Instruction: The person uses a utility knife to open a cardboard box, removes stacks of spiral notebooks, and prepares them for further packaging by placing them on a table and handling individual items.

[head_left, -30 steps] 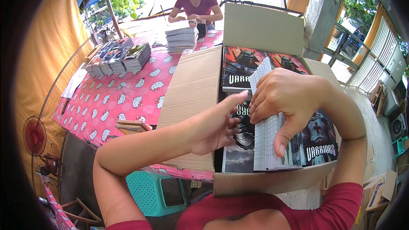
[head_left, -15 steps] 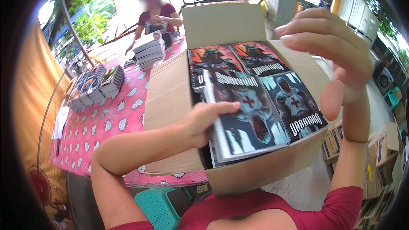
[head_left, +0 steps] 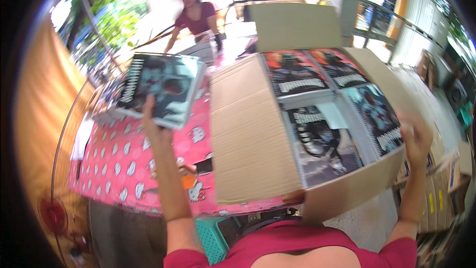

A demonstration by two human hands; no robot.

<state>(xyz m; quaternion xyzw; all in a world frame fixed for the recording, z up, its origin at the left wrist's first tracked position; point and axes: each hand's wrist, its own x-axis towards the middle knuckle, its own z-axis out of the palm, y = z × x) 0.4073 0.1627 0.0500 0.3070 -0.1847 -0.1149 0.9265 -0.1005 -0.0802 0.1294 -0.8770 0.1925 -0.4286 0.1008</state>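
My left hand (head_left: pixel 159 129) grips a thick stack of spiral notebooks (head_left: pixel 171 89) with a dark armoured-warrior cover, held tilted over the left part of the table. The stack overlaps other notebooks behind it. On the right, my right hand (head_left: pixel 417 136) is at the near right corner of an open cardboard box (head_left: pixel 255 134); its fingers are smeared by motion. Red-covered notebooks (head_left: pixel 295 72) fill the box's far side, and blue-grey warrior notebooks (head_left: pixel 374 114) stand in its near right part. A lower-lying notebook with a dark figure (head_left: pixel 325 144) shows in the near left compartment.
A pink cartoon-patterned cloth (head_left: pixel 116 168) covers the table under the box. Across it a co-worker (head_left: pixel 198 20) stands by a stack of notebooks (head_left: pixel 203 49). A teal stool (head_left: pixel 212 240) is below the near edge. More cartons (head_left: pixel 439 198) sit at the lower right.
My left hand has carried the notebook stack out of the box to the left, uncovering the notebook below. My right hand has dropped from the air to the box's corner. The co-worker has risen.
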